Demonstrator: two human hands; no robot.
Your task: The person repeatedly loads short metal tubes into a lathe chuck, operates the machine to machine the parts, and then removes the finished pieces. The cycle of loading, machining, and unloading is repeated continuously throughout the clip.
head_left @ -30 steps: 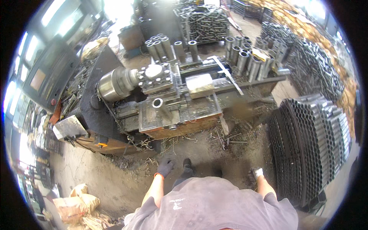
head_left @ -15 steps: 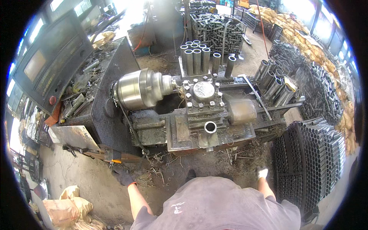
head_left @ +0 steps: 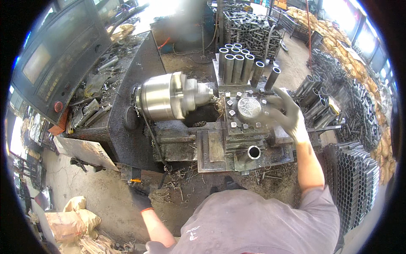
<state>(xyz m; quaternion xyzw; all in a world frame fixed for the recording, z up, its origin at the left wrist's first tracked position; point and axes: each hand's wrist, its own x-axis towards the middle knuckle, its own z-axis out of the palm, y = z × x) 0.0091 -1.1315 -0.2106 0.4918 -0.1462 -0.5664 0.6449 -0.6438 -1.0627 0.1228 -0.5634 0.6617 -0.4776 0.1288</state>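
From where I'm standing, the person's gloved right hand (head_left: 290, 114) is hovering blurred just right of the round-topped tool post (head_left: 249, 109) on the lathe (head_left: 137, 72), its fingers spreading apart around nothing I can see. The dark-gloved left hand (head_left: 140, 199) is hanging low by the orange-marked box (head_left: 130, 174); whether it is gripping anything, I can't fairly tell. Steel tubes (head_left: 237, 68) are standing behind the post.
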